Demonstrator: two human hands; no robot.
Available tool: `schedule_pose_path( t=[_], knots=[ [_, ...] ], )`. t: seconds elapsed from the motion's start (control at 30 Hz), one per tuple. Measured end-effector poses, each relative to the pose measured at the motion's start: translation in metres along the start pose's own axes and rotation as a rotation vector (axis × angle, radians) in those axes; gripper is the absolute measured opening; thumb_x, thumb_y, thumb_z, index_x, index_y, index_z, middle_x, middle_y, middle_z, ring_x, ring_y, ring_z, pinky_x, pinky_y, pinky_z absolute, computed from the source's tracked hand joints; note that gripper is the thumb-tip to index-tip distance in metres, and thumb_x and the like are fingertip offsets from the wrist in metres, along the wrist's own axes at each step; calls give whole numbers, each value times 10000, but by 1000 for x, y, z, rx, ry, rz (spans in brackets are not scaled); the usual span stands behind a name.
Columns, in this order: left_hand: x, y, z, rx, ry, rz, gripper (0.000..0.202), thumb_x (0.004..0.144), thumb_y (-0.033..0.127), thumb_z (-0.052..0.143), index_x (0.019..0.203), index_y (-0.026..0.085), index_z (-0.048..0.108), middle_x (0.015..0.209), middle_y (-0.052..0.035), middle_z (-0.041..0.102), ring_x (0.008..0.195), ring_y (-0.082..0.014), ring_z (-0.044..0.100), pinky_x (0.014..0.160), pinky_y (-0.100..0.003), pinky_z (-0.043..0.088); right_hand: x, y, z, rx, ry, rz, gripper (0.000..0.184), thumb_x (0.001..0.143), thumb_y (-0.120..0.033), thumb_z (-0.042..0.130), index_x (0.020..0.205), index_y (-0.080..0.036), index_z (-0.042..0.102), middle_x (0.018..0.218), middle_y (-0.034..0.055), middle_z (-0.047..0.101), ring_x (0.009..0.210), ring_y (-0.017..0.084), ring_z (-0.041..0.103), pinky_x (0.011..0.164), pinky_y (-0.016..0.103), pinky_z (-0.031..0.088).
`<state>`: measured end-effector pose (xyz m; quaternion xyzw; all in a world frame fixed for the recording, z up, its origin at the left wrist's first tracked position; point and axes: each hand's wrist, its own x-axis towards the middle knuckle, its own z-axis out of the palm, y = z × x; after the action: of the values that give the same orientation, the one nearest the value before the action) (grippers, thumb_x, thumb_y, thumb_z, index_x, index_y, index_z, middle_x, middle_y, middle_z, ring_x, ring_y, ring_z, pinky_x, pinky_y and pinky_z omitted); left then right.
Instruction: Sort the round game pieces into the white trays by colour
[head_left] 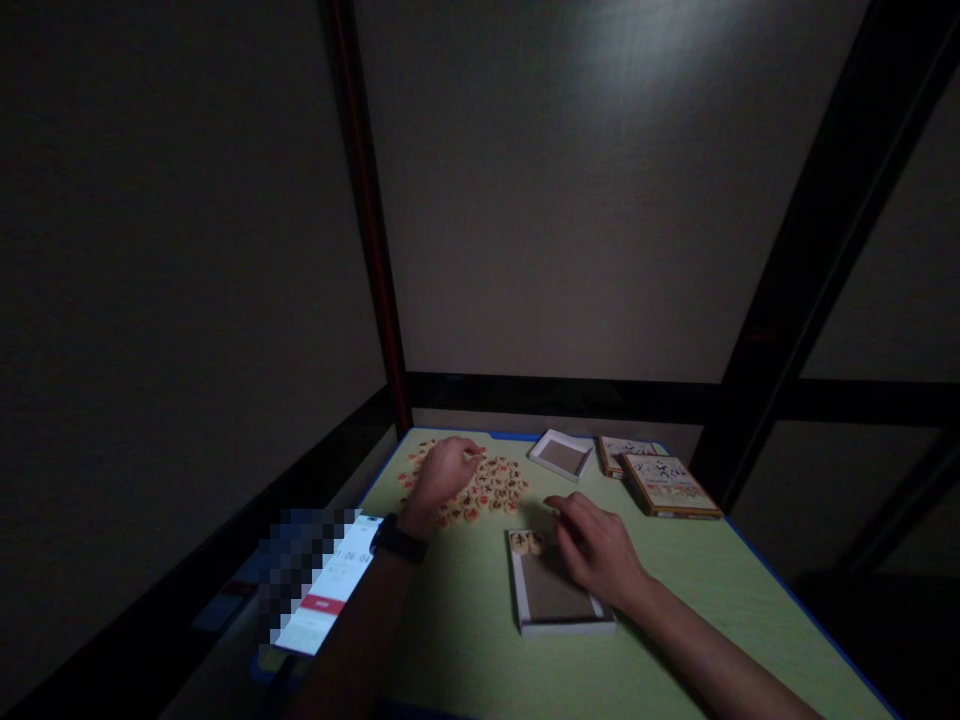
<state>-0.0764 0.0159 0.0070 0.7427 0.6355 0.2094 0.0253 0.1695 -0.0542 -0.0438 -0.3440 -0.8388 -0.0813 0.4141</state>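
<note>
Several round wooden game discs (491,485) with red and black characters lie spread on a green mat (465,640). My left hand (444,473), a dark watch on its wrist, rests on the left part of that spread, fingers curled over the pieces. My right hand (596,548) hovers over the far right corner of an open white box tray (553,598), fingers bent downward. Two discs (527,542) sit inside the tray's far left corner, just left of my right hand. What either hand holds is hidden.
A second open white tray (562,455) lies at the back of the mat. Two flat illustrated boxes (664,483) lie at the back right. A lit phone screen (330,590) sits off the mat's left edge. Dark posts and walls surround the table.
</note>
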Motion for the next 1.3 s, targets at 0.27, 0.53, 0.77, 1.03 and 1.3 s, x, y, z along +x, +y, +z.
schedule_pose_path(
  t=[0.27,0.53,0.77,1.03,1.3],
  knots=[
    [37,-15,-1,343,-210,-164,348,748,230,703,1090,166,720,1106,-191,722,1090,-310,665,878,-334,518,-4,3,4,-76,-41,-52,251,898,-141,402,1069,-168,584,791,40,637,636,155,616,572,257,457],
    [50,-13,7,394,-301,-164,437,753,226,699,1183,154,672,1199,-212,681,1126,-321,651,901,-366,532,-4,1,3,-82,-67,-57,267,897,-137,397,1065,-171,601,798,40,633,647,149,611,574,252,430],
    [54,-14,3,405,-342,-132,373,766,204,676,1137,163,688,1189,-183,693,1114,-301,657,878,-345,539,-5,1,4,-73,-32,-83,267,915,-143,394,1071,-161,609,799,42,627,647,148,604,569,255,421],
    [82,-32,-11,401,-267,-102,315,896,288,555,1154,151,671,1254,-178,656,1187,-277,611,932,-299,494,-3,-1,4,-64,-27,-92,252,925,-149,398,1049,-168,616,783,30,618,620,131,582,553,244,408],
    [105,-41,22,363,-342,-107,241,870,240,622,1084,155,695,1187,-175,683,1106,-262,653,877,-287,513,-6,0,2,-59,-46,-82,260,927,-141,405,1070,-175,620,788,29,612,650,135,578,569,250,402]
  ],
)
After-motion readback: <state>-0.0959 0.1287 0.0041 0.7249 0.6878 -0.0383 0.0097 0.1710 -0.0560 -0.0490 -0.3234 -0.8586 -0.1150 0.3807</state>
